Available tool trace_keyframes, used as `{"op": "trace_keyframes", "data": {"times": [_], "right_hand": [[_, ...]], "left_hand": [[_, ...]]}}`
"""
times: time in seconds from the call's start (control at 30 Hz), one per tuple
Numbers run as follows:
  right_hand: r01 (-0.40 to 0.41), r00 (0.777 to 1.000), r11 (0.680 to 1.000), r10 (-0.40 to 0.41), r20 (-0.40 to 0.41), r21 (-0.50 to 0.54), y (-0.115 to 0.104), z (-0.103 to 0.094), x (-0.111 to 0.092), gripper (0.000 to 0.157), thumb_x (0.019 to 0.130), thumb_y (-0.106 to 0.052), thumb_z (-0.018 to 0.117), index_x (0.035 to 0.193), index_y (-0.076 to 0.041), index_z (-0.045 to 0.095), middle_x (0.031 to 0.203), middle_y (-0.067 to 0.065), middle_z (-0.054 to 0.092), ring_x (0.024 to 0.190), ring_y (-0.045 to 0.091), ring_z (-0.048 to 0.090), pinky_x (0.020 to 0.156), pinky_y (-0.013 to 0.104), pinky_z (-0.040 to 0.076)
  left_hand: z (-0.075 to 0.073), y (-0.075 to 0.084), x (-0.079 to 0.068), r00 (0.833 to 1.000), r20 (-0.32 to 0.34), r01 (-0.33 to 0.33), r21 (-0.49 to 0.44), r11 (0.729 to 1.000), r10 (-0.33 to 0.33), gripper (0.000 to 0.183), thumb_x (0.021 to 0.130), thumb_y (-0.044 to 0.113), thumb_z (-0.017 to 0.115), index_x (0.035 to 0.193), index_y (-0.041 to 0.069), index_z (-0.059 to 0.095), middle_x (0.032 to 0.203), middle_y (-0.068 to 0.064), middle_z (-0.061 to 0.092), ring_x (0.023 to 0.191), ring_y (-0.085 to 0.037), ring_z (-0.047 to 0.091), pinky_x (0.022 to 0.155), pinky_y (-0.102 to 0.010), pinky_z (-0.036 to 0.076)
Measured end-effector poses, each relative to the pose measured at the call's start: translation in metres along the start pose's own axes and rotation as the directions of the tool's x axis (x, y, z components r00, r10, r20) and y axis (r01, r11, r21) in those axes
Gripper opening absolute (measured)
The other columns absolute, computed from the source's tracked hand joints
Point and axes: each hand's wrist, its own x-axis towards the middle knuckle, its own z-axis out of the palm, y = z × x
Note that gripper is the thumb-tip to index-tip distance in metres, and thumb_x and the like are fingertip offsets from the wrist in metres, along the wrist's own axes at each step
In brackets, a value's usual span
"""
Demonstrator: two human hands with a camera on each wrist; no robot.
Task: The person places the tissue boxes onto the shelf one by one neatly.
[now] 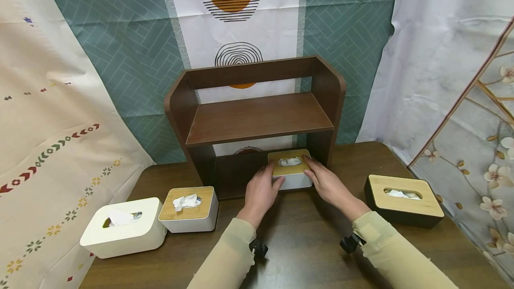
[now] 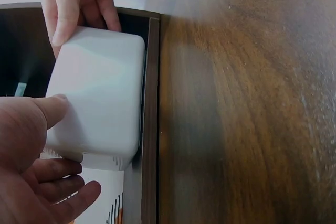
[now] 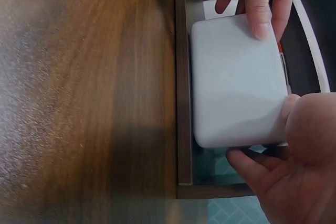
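A white tissue box (image 1: 296, 181) with a wooden lid and a tissue in its oval slot sits at the right end of the lower level of a dark brown shelf (image 1: 257, 117). My left hand (image 1: 260, 192) holds its left side, thumb against the white front. On the opposite side my right hand (image 1: 330, 185) grips it, thumb also at the front. In the left wrist view the blank front of the tissue box (image 2: 100, 87) lies between both hands, close over the shelf's front edge. Its lid is out of sight there.
Left of the shelf stand an all-white tissue box (image 1: 124, 237) and a white one with a wooden lid (image 1: 192, 222), side by side. A black tissue box with a wooden lid (image 1: 405, 200) is at the right on the brown table (image 1: 297, 244). Cloth hangs behind and at both sides.
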Motion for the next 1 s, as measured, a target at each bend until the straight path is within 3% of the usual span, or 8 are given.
{"op": "trace_keyframes", "data": {"times": [0.27, 0.47, 0.63, 0.9, 1.0], "right_hand": [[-0.044, 0.999, 0.998, 0.045, -0.017, 0.040, 0.001, 0.007, -0.007, 0.067, 0.116, -0.020, 0.060, 0.172, 0.000, 0.031, 0.166, 0.032, 0.045, 0.147, 0.050, 0.052, 0.118, 0.066, 0.043], [-0.115, 0.992, 0.993, 0.116, -0.042, 0.030, 0.000, 0.012, -0.018, 0.084, 0.110, -0.020, 0.072, 0.174, 0.001, 0.021, 0.156, 0.035, 0.055, 0.133, 0.049, 0.065, 0.106, 0.064, 0.053], [-0.161, 0.986, 0.986, 0.162, -0.026, 0.035, 0.003, 0.018, -0.024, 0.087, 0.109, -0.018, 0.074, 0.172, 0.006, 0.020, 0.141, 0.035, 0.066, 0.119, 0.044, 0.074, 0.099, 0.061, 0.058], [-0.162, 0.987, 0.984, 0.162, -0.001, 0.068, 0.006, 0.020, -0.024, 0.082, 0.108, -0.012, 0.073, 0.170, 0.007, 0.023, 0.146, 0.037, 0.062, 0.122, 0.043, 0.074, 0.099, 0.058, 0.060], [-0.165, 0.986, 0.984, 0.165, 0.002, 0.071, 0.005, 0.020, -0.024, 0.081, 0.108, -0.012, 0.073, 0.170, 0.006, 0.024, 0.146, 0.037, 0.062, 0.122, 0.043, 0.074, 0.100, 0.058, 0.060]], "left_hand": [[0.002, -0.002, -0.003, 0.999, 0.013, 0.035, -0.060, 0.998, -0.035, 0.071, 0.099, 0.032, 0.087, 0.158, 0.011, 0.054, 0.133, -0.018, 0.075, 0.117, -0.037, 0.074, 0.094, -0.055, 0.061], [0.005, -0.009, -0.008, 0.994, 0.005, 0.107, -0.045, 0.993, -0.107, 0.093, 0.093, 0.030, 0.093, 0.166, 0.004, 0.042, 0.129, -0.021, 0.076, 0.111, -0.039, 0.076, 0.092, -0.055, 0.062], [0.008, -0.012, -0.012, 0.992, 0.028, 0.120, 0.020, 0.993, -0.121, 0.079, 0.092, 0.032, 0.093, 0.154, -0.002, 0.056, 0.115, -0.022, 0.080, 0.099, -0.042, 0.078, 0.086, -0.055, 0.063], [0.012, -0.012, -0.016, 0.998, 0.000, 0.062, 0.040, 0.997, -0.062, 0.065, 0.090, 0.025, 0.095, 0.141, -0.001, 0.065, 0.099, -0.021, 0.081, 0.088, -0.044, 0.078, 0.080, -0.056, 0.062], [0.024, -0.022, -0.014, 0.999, -0.032, 0.033, 0.028, 0.999, -0.032, 0.066, 0.088, 0.026, 0.096, 0.140, -0.001, 0.065, 0.096, -0.020, 0.080, 0.086, -0.045, 0.077, 0.076, -0.059, 0.060]]}}
